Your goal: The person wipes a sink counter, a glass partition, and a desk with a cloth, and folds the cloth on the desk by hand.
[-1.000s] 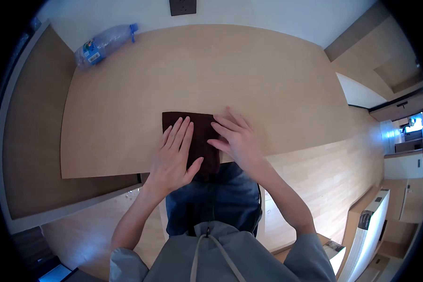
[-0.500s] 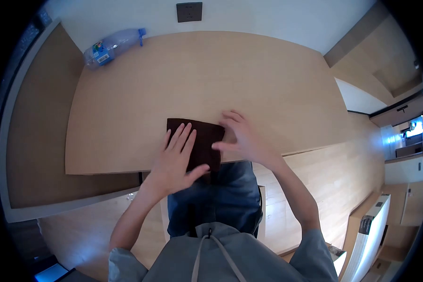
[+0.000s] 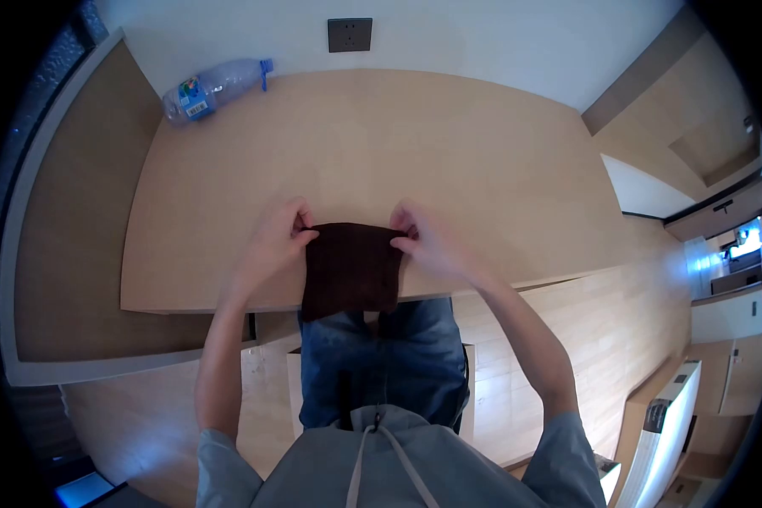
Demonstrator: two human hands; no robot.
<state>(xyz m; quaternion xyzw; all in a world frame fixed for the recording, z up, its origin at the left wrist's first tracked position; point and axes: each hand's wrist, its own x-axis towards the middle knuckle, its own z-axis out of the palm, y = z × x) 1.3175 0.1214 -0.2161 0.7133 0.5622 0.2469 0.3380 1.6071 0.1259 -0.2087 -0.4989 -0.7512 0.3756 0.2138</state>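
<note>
A dark brown cloth (image 3: 351, 271) lies at the front edge of the wooden desk (image 3: 381, 144), its lower part reaching over the edge above my lap. At the cloth's upper left corner, my left hand (image 3: 281, 237) pinches it between thumb and fingers. My right hand (image 3: 423, 241) has the upper right corner pinched in the same way. The cloth's top edge runs fairly straight between both hands.
A plastic bottle (image 3: 216, 91) with a blue cap and label lies on its side at the desk's back left corner. A dark wall socket (image 3: 350, 35) is behind the desk. Side panel at left; shelves and a white-faced box (image 3: 665, 432) at right.
My left hand, which lay flat on the cloth, has moved up and closed on its left corner. My right hand has closed on the right corner.
</note>
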